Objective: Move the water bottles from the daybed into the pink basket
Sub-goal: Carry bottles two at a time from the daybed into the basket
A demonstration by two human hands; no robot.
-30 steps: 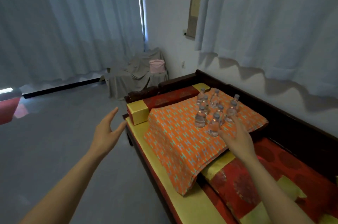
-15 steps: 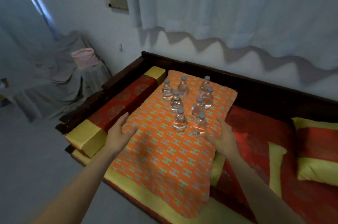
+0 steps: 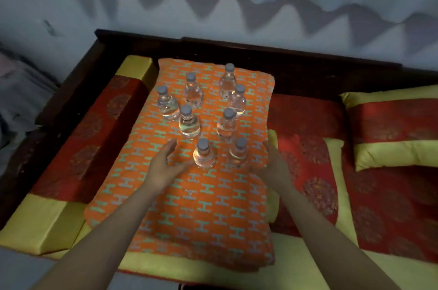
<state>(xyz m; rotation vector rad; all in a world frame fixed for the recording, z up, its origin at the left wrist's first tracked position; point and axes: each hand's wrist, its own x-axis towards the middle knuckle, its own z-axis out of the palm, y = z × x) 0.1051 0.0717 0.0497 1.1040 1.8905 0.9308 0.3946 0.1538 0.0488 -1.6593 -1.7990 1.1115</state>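
Dimly, right hand (image 3: 273,164) flanks bottle (image 3: 238,155); contact unclear.

Left hand (image 3: 163,166): bare, uncovered from fingertips to wrist.
Right hand (image 3: 275,166): bare likewise, partly in shadow.
Left forearm (image 3: 113,230): slim and bare along all its visible length.
Right forearm (image 3: 320,230): slim and bare to the picture's lower edge.

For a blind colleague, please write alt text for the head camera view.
The left hand and right hand, both open, reach toward the nearest of eight capped water bottles standing upright on an orange patterned cloth on a red-and-yellow daybed. Neither grips a bottle yet.
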